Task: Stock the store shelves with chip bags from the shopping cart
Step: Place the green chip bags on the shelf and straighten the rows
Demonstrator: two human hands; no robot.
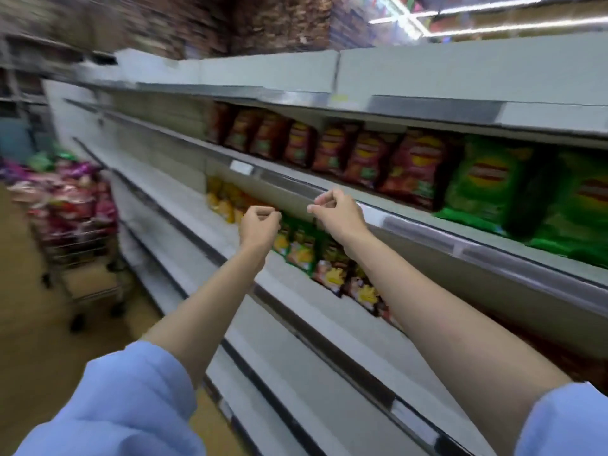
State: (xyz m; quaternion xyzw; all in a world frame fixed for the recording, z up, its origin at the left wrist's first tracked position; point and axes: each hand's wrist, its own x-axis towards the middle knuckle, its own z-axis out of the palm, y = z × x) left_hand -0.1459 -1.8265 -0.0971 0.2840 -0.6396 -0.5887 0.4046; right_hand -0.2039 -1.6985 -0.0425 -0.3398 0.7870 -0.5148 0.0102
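blue sleeves (131, 399) | grey shelves (329, 327) | tan floor (29, 340)

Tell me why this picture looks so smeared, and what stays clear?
Head view: motion blur smears the wire shopping cart of pink bags and the red chip bags; shelf lines bow from the wide lens; ceiling tube lights glare; the left hand and right hand look sharpest.
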